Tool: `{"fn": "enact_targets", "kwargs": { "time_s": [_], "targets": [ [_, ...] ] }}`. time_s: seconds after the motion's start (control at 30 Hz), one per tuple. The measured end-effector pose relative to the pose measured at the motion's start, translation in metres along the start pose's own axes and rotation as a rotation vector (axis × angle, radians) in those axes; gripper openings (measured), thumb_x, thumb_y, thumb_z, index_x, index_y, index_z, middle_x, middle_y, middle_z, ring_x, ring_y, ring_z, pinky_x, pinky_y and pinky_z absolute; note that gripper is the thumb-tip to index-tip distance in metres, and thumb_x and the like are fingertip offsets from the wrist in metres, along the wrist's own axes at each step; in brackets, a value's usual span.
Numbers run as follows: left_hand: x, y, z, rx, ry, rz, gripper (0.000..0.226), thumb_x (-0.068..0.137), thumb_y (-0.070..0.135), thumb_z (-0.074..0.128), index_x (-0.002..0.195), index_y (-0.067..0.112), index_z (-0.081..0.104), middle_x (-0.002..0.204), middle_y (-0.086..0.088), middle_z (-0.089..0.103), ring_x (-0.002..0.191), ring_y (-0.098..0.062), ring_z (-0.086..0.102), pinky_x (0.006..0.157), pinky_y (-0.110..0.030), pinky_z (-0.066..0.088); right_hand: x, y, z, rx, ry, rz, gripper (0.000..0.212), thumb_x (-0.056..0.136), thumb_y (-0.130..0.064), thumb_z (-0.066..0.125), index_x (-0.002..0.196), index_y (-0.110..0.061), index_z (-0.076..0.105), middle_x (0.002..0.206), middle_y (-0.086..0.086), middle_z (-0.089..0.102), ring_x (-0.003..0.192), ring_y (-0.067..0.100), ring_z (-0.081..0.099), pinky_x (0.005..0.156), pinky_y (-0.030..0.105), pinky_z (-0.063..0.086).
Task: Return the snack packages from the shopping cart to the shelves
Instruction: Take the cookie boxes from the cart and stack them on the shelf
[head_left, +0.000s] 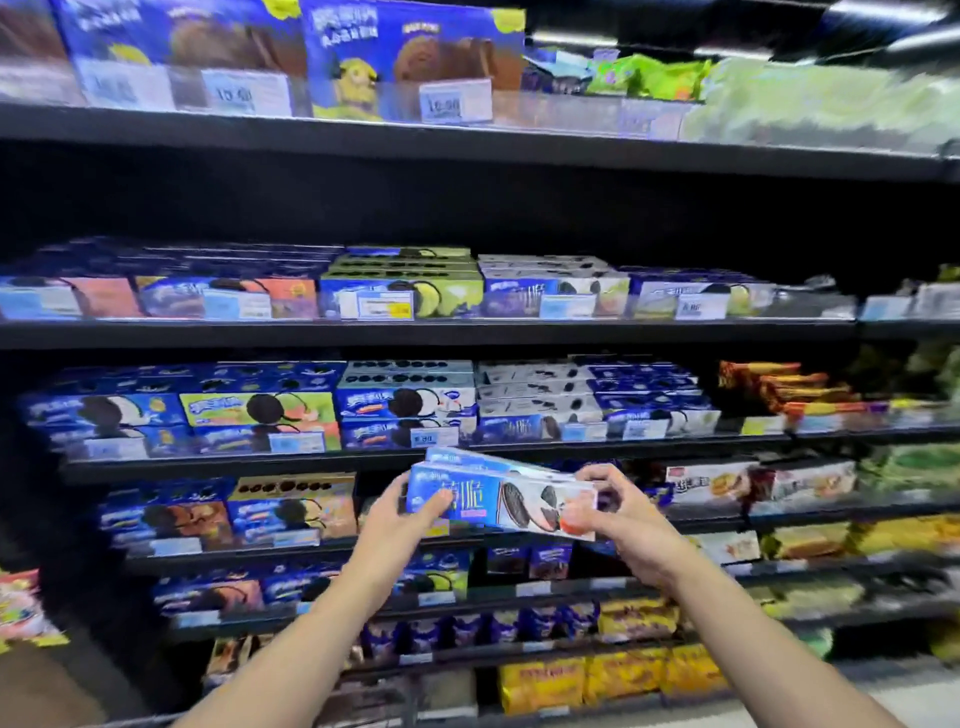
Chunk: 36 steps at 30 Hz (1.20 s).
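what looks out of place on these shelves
The orange snack packs on the right lie in a loose, slanted pile, unlike the squarely stacked boxes beside them. A green cookie box sits on a pink-fronted one, perhaps misplaced. The held cookie boxes are merely tilted. Blur hides any damage.

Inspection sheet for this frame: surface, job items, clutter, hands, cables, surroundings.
Surface: black shelves, stocked with biscuit cartons.
Job's things: blue-and-white cookie box, tilted, held in front of the shelves; possibly two stacked. Cart not in view.
Clutter: nothing seen.
Hands: left hand grips the box's left end; right hand grips its right end.
Cables: nothing seen.
Surroundings: yellow snack bags on the lower shelves, green bags top right; edges blurred.
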<state>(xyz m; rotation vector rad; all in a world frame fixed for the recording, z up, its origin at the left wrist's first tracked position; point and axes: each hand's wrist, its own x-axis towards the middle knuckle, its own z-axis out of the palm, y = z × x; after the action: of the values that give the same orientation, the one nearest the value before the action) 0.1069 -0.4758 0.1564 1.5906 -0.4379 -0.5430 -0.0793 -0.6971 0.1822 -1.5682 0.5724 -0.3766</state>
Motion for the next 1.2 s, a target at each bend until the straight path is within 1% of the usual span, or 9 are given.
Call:
{"fn": "enact_targets", "kwargs": {
  "time_s": [0.07, 0.2, 0.33, 0.4, 0.57, 0.67, 0.8, 1.0, 1.2],
  "targets": [
    [0.013, 0.006, 0.028, 0.047, 0.005, 0.04, 0.051, 0.086, 0.045, 0.074, 0.131, 0.035, 0.053, 0.12, 0.014, 0.069, 0.102, -0.002, 0.065, 0.085, -0.025, 0.047, 0.014, -0.003, -0.027, -0.032, 0.0, -0.016, 0.057, 0.062, -0.009, 0.089, 0.111, -0.011, 0.061, 0.092, 0.001, 0.068, 0.079, 0.009, 0.069, 0.072, 0.022, 0.051],
    [0.04, 0.011, 0.082, 0.107, 0.098, 0.092, 0.073, 0.083, 0.056, 0.073, 0.145, 0.032, 0.044, 0.136, 0.012, 0.059, 0.117, -0.004, 0.059, 0.1, -0.03, 0.048, 0.039, -0.012, -0.082, -0.099, 0.026, -0.07, 0.052, 0.071, -0.011, 0.09, 0.113, -0.014, 0.06, 0.09, -0.006, 0.072, 0.078, 0.0, 0.068, 0.07, 0.017, 0.05],
    [0.06, 0.017, 0.122, 0.102, 0.221, 0.143, 0.046, 0.091, 0.042, 0.069, 0.131, 0.028, 0.05, 0.118, 0.014, 0.062, 0.099, 0.002, 0.063, 0.078, -0.014, 0.047, 0.067, -0.021, -0.124, -0.125, 0.1, -0.145, 0.047, 0.074, 0.0, 0.085, 0.111, -0.011, 0.059, 0.096, -0.002, 0.069, 0.077, 0.0, 0.067, 0.063, 0.01, 0.049],
    [0.069, 0.015, 0.136, 0.115, 0.257, 0.152, 0.037, 0.095, 0.038, 0.065, 0.128, 0.026, 0.052, 0.115, 0.014, 0.062, 0.098, -0.005, 0.064, 0.08, -0.02, 0.051, 0.085, -0.024, -0.137, -0.138, 0.113, -0.169, 0.044, 0.075, 0.0, 0.083, 0.109, -0.014, 0.058, 0.097, -0.001, 0.069, 0.084, 0.006, 0.067, 0.066, 0.012, 0.05],
    [0.095, 0.015, 0.155, 0.164, 0.333, 0.152, 0.026, 0.097, 0.033, 0.063, 0.12, 0.023, 0.059, 0.108, 0.011, 0.065, 0.093, -0.011, 0.066, 0.092, -0.04, 0.055, 0.143, -0.025, -0.142, -0.251, 0.075, -0.206, 0.06, 0.052, -0.045, 0.097, 0.1, -0.042, 0.061, 0.114, 0.007, 0.068, 0.106, 0.024, 0.066, 0.093, 0.041, 0.053],
    [0.108, 0.015, 0.157, 0.197, 0.368, 0.157, 0.024, 0.096, 0.034, 0.064, 0.118, 0.025, 0.061, 0.108, 0.013, 0.066, 0.093, -0.008, 0.066, 0.093, -0.039, 0.055, 0.171, -0.029, -0.136, -0.39, 0.026, -0.212, 0.056, 0.058, -0.049, 0.093, 0.102, -0.04, 0.058, 0.105, 0.004, 0.066, 0.095, 0.024, 0.063, 0.085, 0.041, 0.051],
    [0.118, 0.013, 0.158, 0.246, 0.387, 0.15, 0.024, 0.097, 0.033, 0.063, 0.12, 0.026, 0.062, 0.109, 0.015, 0.066, 0.096, -0.002, 0.064, 0.093, -0.037, 0.056, 0.195, -0.04, -0.134, -0.598, -0.112, -0.193, 0.055, 0.071, -0.046, 0.087, 0.114, -0.036, 0.055, 0.115, -0.003, 0.062, 0.1, 0.02, 0.06, 0.075, 0.033, 0.045],
    [0.129, 0.013, 0.164, 0.347, 0.403, 0.146, 0.033, 0.099, 0.033, 0.06, 0.13, 0.022, 0.06, 0.112, 0.01, 0.067, 0.094, 0.006, 0.06, 0.08, -0.015, 0.045, 0.221, -0.045, -0.143, -0.707, -0.223, -0.194, 0.087, 0.076, -0.042, 0.085, 0.148, -0.044, 0.035, 0.155, -0.009, 0.039, 0.14, 0.014, 0.039, 0.103, 0.023, 0.032],
    [0.139, 0.014, 0.168, 0.417, 0.455, 0.171, 0.036, 0.098, 0.036, 0.061, 0.13, 0.02, 0.059, 0.117, 0.005, 0.063, 0.097, -0.006, 0.06, 0.087, -0.026, 0.049, 0.224, -0.032, -0.144, -0.744, -0.109, -0.172, 0.097, 0.076, -0.048, 0.083, 0.156, -0.035, 0.029, 0.156, -0.004, 0.042, 0.14, 0.019, 0.043, 0.111, 0.03, 0.038]
  ]
}}
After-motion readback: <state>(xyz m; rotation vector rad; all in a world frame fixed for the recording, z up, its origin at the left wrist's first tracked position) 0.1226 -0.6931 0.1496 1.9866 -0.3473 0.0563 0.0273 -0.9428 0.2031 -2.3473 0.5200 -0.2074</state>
